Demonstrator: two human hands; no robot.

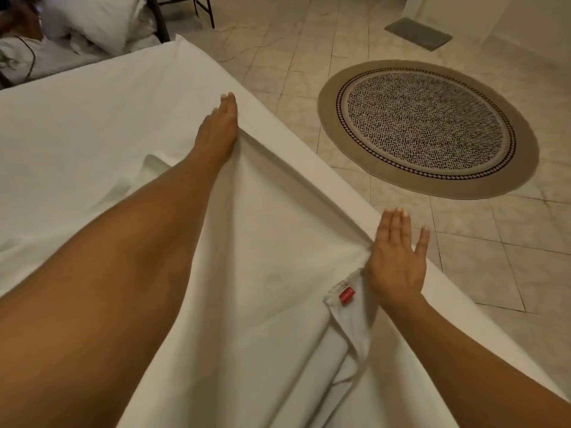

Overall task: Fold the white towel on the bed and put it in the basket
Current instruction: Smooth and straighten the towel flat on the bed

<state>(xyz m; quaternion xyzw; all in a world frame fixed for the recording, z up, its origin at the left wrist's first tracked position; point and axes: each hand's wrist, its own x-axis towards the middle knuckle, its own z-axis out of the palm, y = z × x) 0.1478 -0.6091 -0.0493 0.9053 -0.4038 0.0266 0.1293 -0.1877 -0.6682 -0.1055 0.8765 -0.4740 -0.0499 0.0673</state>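
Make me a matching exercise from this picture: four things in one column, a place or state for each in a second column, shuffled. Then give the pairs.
Things
1. left hand
2. right hand
3. red tag
4. round rug

Places or states
A. on the tiled floor beside the bed
B. flat on the towel's near corner, fingers spread
C. sewn at a towel hem, just left of a wrist
D. stretched far out, flat on the towel's edge

Pairs: 1-D, 2-B, 3-C, 4-A

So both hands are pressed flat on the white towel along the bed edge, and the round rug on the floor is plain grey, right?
Not quite. The head view shows the round rug is patterned, a dark-and-light speckled centre inside a tan border, not plain grey. The left hand and right hand do lie flat on the white towel along the bed edge.
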